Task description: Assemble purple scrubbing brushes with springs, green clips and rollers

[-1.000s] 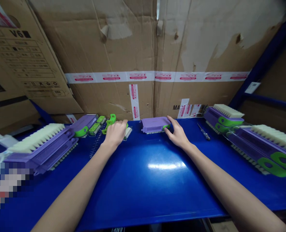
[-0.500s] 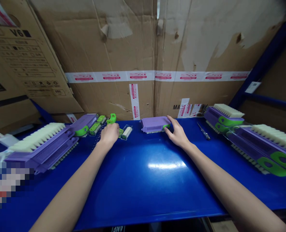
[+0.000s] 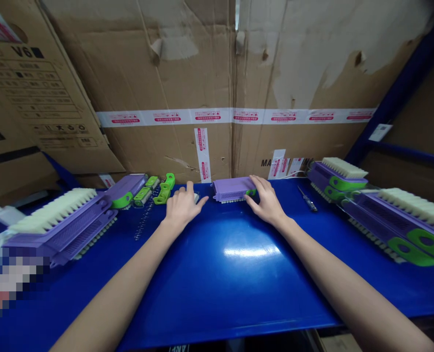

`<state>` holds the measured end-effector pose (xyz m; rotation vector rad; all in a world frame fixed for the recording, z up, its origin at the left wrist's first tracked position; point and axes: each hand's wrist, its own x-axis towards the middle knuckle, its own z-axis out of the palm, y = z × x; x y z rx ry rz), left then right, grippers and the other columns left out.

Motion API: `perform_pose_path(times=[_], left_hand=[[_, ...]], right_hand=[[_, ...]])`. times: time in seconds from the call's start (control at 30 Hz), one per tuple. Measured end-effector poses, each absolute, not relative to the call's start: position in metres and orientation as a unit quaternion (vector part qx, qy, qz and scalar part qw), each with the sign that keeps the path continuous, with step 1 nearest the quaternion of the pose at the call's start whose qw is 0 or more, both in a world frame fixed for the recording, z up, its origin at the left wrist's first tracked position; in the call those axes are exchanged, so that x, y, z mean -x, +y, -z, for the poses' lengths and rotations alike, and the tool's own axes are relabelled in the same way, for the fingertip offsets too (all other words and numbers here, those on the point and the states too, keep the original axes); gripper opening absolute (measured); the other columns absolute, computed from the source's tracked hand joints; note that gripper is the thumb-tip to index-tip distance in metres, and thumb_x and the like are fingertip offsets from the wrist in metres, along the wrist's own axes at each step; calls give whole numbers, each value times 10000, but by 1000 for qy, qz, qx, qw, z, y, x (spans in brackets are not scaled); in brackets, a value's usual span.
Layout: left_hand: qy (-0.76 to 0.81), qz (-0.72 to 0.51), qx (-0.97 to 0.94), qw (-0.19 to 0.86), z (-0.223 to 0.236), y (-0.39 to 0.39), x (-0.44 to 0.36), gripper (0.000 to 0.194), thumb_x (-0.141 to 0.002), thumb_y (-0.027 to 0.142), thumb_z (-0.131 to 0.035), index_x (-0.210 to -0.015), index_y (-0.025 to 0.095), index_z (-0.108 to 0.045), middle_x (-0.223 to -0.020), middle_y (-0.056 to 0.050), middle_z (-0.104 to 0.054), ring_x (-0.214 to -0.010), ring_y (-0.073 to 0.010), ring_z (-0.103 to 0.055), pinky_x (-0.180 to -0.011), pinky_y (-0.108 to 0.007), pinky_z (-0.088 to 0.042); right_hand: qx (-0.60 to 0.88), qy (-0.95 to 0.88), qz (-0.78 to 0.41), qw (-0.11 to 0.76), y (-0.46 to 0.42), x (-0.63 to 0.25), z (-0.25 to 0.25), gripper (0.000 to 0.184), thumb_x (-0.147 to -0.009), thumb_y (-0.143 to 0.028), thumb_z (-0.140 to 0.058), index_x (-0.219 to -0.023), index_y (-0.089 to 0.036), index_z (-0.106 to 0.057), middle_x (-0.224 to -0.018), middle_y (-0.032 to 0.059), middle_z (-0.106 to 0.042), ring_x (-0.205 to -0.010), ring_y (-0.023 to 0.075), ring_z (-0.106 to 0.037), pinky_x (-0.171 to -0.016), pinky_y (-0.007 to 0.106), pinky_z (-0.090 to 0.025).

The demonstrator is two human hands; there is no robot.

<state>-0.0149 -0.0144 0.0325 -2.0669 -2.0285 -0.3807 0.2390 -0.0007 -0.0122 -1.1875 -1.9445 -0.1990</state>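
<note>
A small purple brush body (image 3: 231, 188) with a green tab lies at the back middle of the blue table (image 3: 224, 274). My right hand (image 3: 267, 201) grips its right end, fingers laid over the top and thumb at the front. My left hand (image 3: 182, 205) lies flat just left of the brush body with fingers stretched out. It covers a small white roller piece (image 3: 196, 197), of which only an edge shows. Loose green handle parts (image 3: 164, 188) lie just beyond the left hand.
Rows of purple brushes with cream bristles run along the left (image 3: 60, 217) and the right (image 3: 403, 215). A small screwdriver (image 3: 308, 199) lies right of my right hand, and a thin spring (image 3: 143, 220) lies left of my left hand. Cardboard boxes (image 3: 209, 88) wall off the back.
My left hand moved right from the green parts and spread over the white roller piece. My right hand stayed on the purple brush body, its fingers shifting further onto the top.
</note>
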Motion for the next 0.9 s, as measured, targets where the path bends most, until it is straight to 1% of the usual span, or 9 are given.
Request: perform_pose_path(times=[0.13, 0.23, 0.3, 0.4, 0.5, 0.57, 0.67, 0.77, 0.9], left_hand=[[-688, 120, 709, 93, -28, -16, 10, 449, -848, 407, -454, -1213, 147, -423, -1061, -177, -615, -933, -327, -630, -714, -387, -484], [-699, 191, 689, 12, -28, -12, 15, 447, -845, 425, -454, -1215, 178, -411, -1007, -143, -643, -899, -302, -643, -742, -394, -480], [-698, 279, 655, -79, -28, -7, 19, 466, -821, 446, -498, -1200, 190, -406, -913, -101, -661, -837, -266, -653, -715, -365, -487], [-666, 426, 544, -281, -30, -1, 23, 510, -792, 425, -552, -1201, 182, -371, -828, -59, -648, -654, -189, -640, -565, -288, -479], [-573, 499, 442, -476, -35, 1, 24, 370, -807, 358, -520, -1110, 161, -444, -746, -31, -617, -547, -130, -590, -475, -228, -432], [-529, 510, 401, -547, -38, 1, 25, 231, -813, 315, -490, -973, 149, -509, -676, -16, -592, -515, -109, -560, -460, -209, -413], [-519, 519, 368, -571, -41, 1, 28, 158, -798, 305, -501, -856, 159, -516, -618, 5, -566, -481, -97, -532, -441, -199, -393], [-537, 503, 402, -545, -41, 1, 31, 204, -757, 353, -560, -840, 175, -505, -608, 25, -546, -438, -82, -481, -401, -184, -326], [-609, 433, 515, -420, -38, 2, 36, 325, -705, 447, -610, -875, 184, -525, -673, 11, -566, -447, -85, -467, -405, -194, -307]], right_hand=[[455, -800, 99, 379, -4, -235, 9, 591, -830, -338, -519, -1370, -148, -373, -1375, 160, -458, -1288, 302, -391, -1055, 515, -336], [453, -807, 95, 366, -5, -234, 9, 580, -834, -331, -513, -1366, -143, -378, -1370, 167, -464, -1285, 303, -401, -1049, 515, -341], [455, -807, 89, 366, -5, -234, 10, 580, -835, -331, -509, -1371, -156, -370, -1371, 163, -464, -1281, 306, -409, -1040, 525, -346], [457, -806, 80, 369, -4, -235, 10, 592, -833, -329, -507, -1383, -174, -351, -1372, 162, -463, -1274, 315, -417, -1028, 545, -349], [456, -807, 77, 368, -4, -235, 10, 594, -834, -327, -505, -1385, -172, -346, -1368, 167, -466, -1268, 319, -424, -1023, 547, -351], [457, -807, 79, 366, -4, -234, 10, 588, -836, -327, -505, -1381, -171, -351, -1364, 165, -471, -1262, 317, -431, -1022, 542, -353], [460, -806, 81, 363, -5, -234, 10, 579, -835, -327, -508, -1371, -164, -364, -1355, 165, -481, -1250, 313, -443, -1020, 529, -359], [460, -806, 82, 363, -4, -234, 11, 572, -834, -326, -510, -1360, -145, -378, -1348, 169, -485, -1241, 308, -448, -1020, 512, -364], [458, -805, 78, 368, -4, -235, 11, 575, -833, -325, -511, -1366, -160, -371, -1345, 166, -486, -1236, 311, -450, -1012, 524, -366]])
